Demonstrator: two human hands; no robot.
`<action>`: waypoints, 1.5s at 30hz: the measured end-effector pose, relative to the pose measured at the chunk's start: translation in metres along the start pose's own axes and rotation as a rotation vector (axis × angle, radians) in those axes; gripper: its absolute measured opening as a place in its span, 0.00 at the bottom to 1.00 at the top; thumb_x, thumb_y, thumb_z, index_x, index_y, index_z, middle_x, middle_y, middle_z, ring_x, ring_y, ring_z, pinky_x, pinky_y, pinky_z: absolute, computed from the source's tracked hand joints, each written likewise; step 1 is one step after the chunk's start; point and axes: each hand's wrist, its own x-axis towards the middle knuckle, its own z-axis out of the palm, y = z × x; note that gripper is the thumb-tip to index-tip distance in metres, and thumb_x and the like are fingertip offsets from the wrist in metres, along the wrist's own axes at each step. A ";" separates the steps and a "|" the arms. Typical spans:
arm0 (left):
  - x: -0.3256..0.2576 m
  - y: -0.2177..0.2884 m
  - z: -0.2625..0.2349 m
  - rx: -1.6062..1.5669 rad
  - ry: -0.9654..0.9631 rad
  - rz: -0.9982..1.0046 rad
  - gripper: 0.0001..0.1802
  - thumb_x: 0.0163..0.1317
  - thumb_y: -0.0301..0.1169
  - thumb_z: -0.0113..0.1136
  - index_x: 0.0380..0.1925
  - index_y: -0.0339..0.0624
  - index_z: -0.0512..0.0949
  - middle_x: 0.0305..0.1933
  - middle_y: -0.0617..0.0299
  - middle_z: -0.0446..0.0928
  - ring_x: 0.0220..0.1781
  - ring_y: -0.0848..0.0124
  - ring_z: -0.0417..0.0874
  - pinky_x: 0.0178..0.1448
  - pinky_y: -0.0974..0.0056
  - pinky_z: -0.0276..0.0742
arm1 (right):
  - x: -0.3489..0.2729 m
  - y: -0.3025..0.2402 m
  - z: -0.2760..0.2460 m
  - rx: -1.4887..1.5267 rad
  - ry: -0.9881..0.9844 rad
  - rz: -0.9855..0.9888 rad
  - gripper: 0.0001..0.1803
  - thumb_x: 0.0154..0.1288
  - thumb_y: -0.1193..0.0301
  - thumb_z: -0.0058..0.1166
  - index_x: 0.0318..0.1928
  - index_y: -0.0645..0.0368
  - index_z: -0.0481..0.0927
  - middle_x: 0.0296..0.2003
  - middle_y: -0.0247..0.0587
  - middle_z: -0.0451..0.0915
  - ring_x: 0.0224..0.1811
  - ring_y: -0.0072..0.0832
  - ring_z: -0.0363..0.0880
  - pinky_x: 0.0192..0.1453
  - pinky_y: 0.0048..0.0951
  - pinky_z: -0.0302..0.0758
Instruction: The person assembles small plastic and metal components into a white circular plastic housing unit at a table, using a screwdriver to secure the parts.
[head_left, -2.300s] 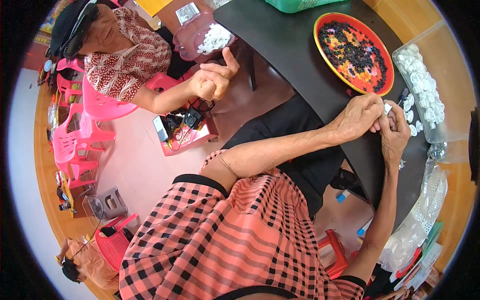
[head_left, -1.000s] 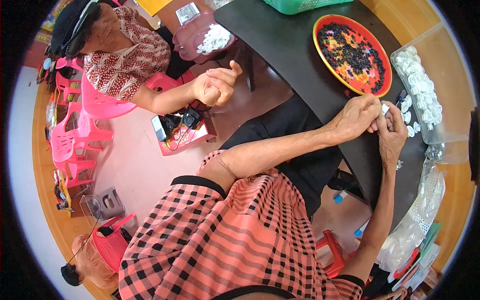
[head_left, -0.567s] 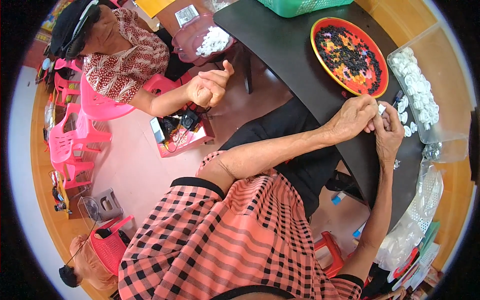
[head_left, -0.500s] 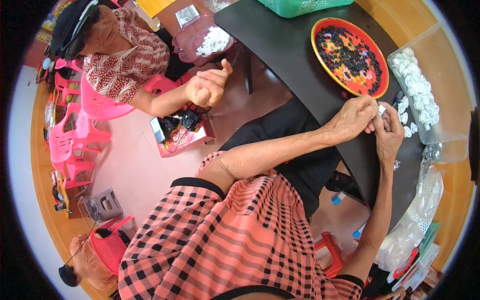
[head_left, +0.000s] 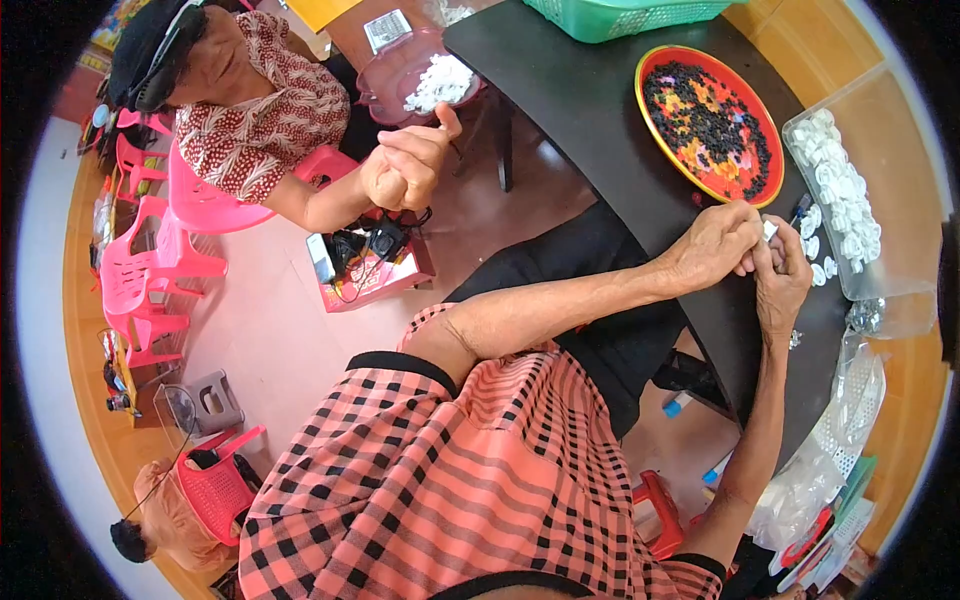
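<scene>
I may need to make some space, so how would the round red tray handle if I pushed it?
The round red tray would probably slide rather than tip, since it looks wide and low on the table. The black pieces would likely shift when jolted, as they look small and loose.

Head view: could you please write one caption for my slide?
A small white piece held between the left hand and right hand, near a red tray of small black pieces.
</scene>
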 end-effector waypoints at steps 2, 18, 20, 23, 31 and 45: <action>-0.001 0.000 0.001 -0.015 0.004 -0.005 0.13 0.66 0.32 0.41 0.32 0.33 0.70 0.27 0.62 0.72 0.28 0.76 0.75 0.33 0.70 0.75 | 0.000 -0.001 -0.001 0.076 -0.002 0.025 0.12 0.62 0.79 0.54 0.47 0.64 0.75 0.26 0.28 0.75 0.26 0.10 0.70 0.29 0.13 0.68; 0.000 -0.002 -0.001 0.015 -0.001 0.011 0.13 0.65 0.33 0.41 0.30 0.34 0.70 0.26 0.62 0.71 0.27 0.76 0.74 0.33 0.69 0.75 | -0.001 0.001 -0.001 -0.029 0.005 -0.002 0.12 0.62 0.78 0.54 0.47 0.64 0.76 0.26 0.27 0.74 0.26 0.10 0.69 0.29 0.13 0.67; 0.001 -0.003 -0.001 0.024 -0.005 0.016 0.13 0.65 0.33 0.41 0.30 0.34 0.70 0.26 0.62 0.71 0.27 0.76 0.75 0.33 0.69 0.75 | 0.000 0.003 -0.001 -0.016 -0.003 -0.011 0.12 0.62 0.78 0.54 0.47 0.64 0.75 0.26 0.27 0.74 0.26 0.10 0.69 0.29 0.13 0.67; 0.003 -0.003 -0.002 0.028 -0.011 0.025 0.13 0.65 0.33 0.41 0.31 0.33 0.70 0.26 0.62 0.72 0.27 0.76 0.75 0.33 0.69 0.75 | 0.000 0.006 0.001 0.083 -0.004 0.003 0.12 0.62 0.78 0.54 0.48 0.64 0.75 0.26 0.27 0.74 0.26 0.10 0.69 0.29 0.13 0.67; 0.004 -0.006 -0.002 0.021 0.004 -0.001 0.13 0.66 0.32 0.40 0.31 0.33 0.70 0.26 0.62 0.72 0.27 0.76 0.75 0.33 0.70 0.75 | 0.002 0.008 0.002 0.082 -0.003 0.008 0.12 0.62 0.79 0.53 0.48 0.65 0.75 0.26 0.27 0.74 0.26 0.10 0.70 0.29 0.13 0.67; 0.006 -0.008 -0.005 0.000 0.010 0.001 0.13 0.65 0.32 0.41 0.29 0.34 0.69 0.26 0.62 0.72 0.27 0.76 0.74 0.33 0.70 0.75 | 0.005 0.012 0.001 -0.069 0.010 -0.009 0.13 0.61 0.77 0.56 0.47 0.63 0.76 0.24 0.26 0.71 0.25 0.10 0.67 0.27 0.13 0.64</action>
